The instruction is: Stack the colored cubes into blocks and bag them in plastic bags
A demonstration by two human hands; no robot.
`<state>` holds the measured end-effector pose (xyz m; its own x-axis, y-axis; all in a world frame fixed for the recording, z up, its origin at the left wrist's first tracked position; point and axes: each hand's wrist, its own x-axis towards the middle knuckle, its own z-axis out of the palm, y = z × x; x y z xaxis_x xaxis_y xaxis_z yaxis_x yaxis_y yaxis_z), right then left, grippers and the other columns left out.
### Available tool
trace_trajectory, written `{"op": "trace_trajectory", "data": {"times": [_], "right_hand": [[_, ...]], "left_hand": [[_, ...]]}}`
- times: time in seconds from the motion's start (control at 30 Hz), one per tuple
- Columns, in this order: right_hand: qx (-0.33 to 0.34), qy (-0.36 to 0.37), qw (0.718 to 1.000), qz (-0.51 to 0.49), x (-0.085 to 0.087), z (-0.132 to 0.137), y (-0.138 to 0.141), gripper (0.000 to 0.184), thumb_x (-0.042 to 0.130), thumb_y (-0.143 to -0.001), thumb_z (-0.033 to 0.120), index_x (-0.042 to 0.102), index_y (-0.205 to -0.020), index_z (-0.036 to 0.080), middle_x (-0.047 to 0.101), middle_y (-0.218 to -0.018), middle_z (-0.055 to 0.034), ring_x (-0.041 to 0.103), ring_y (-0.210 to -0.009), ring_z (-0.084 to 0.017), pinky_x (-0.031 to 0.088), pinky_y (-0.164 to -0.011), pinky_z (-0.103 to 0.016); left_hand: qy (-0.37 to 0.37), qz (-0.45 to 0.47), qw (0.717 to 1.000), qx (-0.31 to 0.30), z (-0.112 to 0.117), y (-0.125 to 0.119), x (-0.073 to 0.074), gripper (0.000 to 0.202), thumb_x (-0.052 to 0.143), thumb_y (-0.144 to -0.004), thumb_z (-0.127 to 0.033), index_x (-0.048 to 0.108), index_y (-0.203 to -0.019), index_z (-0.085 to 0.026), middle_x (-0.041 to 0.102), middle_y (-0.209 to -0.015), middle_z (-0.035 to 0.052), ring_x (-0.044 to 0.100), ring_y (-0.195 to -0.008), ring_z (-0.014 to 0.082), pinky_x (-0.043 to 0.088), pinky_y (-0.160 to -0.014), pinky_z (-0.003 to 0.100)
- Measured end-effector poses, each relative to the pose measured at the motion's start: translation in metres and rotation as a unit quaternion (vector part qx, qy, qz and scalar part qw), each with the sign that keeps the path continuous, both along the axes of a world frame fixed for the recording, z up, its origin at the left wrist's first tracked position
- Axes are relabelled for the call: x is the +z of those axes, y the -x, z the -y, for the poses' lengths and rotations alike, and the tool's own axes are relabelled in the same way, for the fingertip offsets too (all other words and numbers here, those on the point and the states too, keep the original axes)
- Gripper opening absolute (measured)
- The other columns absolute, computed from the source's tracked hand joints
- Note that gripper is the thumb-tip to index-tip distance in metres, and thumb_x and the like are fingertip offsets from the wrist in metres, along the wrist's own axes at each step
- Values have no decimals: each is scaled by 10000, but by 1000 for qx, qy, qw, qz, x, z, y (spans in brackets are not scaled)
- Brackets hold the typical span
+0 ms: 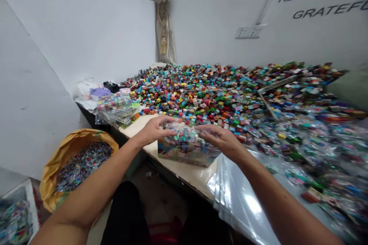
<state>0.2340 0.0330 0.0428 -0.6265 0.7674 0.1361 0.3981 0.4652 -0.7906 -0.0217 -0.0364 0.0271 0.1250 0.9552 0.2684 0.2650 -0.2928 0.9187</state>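
Observation:
My left hand (156,130) is closed on the left side of a clear plastic bag (184,134) with small colourful pieces in it. On the bag's other side, my right hand (217,138) grips it, fingers bent and a little blurred. Directly under the bag, at the table's front edge, sits a box (186,155) with a multicoloured block pattern. The bag hides the top of this box, so I cannot tell whether it is open.
A large heap of small colourful blocks (201,92) covers the table's back. Flat clear sleeves (238,195) lie front right, beside filled plastic bags (301,141). Patterned sheets (117,109) are stacked left. A yellow sack (47,172) of small pieces and a white crate (33,203) stand below.

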Motion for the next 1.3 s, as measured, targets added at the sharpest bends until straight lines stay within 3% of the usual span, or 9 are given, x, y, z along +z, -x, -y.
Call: {"op": "trace_trajectory", "data": {"times": [0.13, 0.27, 0.5, 0.63, 0.73, 0.8, 1.03, 1.17, 1.3], "right_hand": [[7, -25, 1000, 7, 2, -1, 0, 430, 580, -811, 546, 684, -1015, 182, 691, -1024, -78, 621, -971, -268, 453, -870, -383], [-10, -88, 996, -10, -2, -2, 1, 363, 546, -844, 508, 697, -919, 188, 694, -922, -68, 630, -873, -238, 460, -772, -334], [-31, -201, 979, -6, -7, 3, 5, 364, 439, -903, 461, 669, -796, 200, 650, -799, -64, 587, -774, -212, 424, -705, -324], [-20, -90, 996, -21, 1, 0, 3, 345, 546, -829, 510, 656, -800, 183, 642, -795, -55, 583, -771, -211, 436, -701, -315], [17, 23, 999, -34, 8, -3, 1, 380, 620, -773, 525, 662, -912, 174, 670, -910, -57, 606, -852, -222, 456, -743, -311], [40, 39, 998, -33, 9, -4, 0, 403, 620, -774, 527, 669, -967, 176, 678, -968, -59, 612, -913, -235, 455, -791, -322], [-24, -136, 990, 14, -9, 0, -1, 385, 464, -891, 508, 693, -913, 198, 694, -908, -60, 619, -838, -216, 431, -713, -294], [-51, -239, 969, 43, -15, 0, 3, 465, 336, -936, 503, 623, -746, 190, 625, -703, -46, 555, -659, -178, 366, -590, -268], [-32, -297, 947, 115, -4, -7, -2, 453, 327, -949, 490, 589, -728, 193, 578, -656, -35, 513, -628, -174, 322, -559, -262]], "left_hand": [[-79, -154, 985, -23, -11, -13, 19, 179, 640, -806, -298, 695, -923, -174, 692, -917, 47, 620, -874, 185, 446, -792, 261], [-134, -327, 935, 28, -16, -29, 22, 179, 491, -885, -198, 667, -883, -168, 678, -874, 49, 604, -836, 184, 433, -744, 270], [-118, -375, 919, -7, -17, -48, 32, 299, 606, -831, -379, 661, -1069, -208, 679, -968, 46, 600, -892, 197, 426, -753, 256], [-34, -321, 946, -13, -23, -54, 33, 225, 572, -841, -376, 722, -878, -212, 699, -783, -10, 604, -747, 147, 369, -623, 200], [-42, -317, 948, -1, -25, -54, 33, 256, 553, -849, -363, 722, -781, -183, 659, -658, -20, 565, -650, 124, 300, -558, 202], [-55, -331, 942, -4, -26, -54, 34, 285, 536, -860, -366, 712, -743, -175, 624, -609, -23, 544, -620, 119, 282, -545, 207], [-120, -468, 875, 24, -21, -62, 43, 311, 453, -928, -373, 693, -860, -187, 636, -858, 41, 575, -817, 175, 352, -639, 241], [-145, -462, 875, 3, -20, -64, 36, 368, 501, -888, -496, 644, -980, -169, 635, -918, 55, 578, -859, 193, 390, -688, 256], [-117, -455, 882, -32, -28, -62, 32, 378, 565, -834, -545, 658, -971, -206, 677, -881, 27, 605, -813, 190, 357, -616, 234]]}}
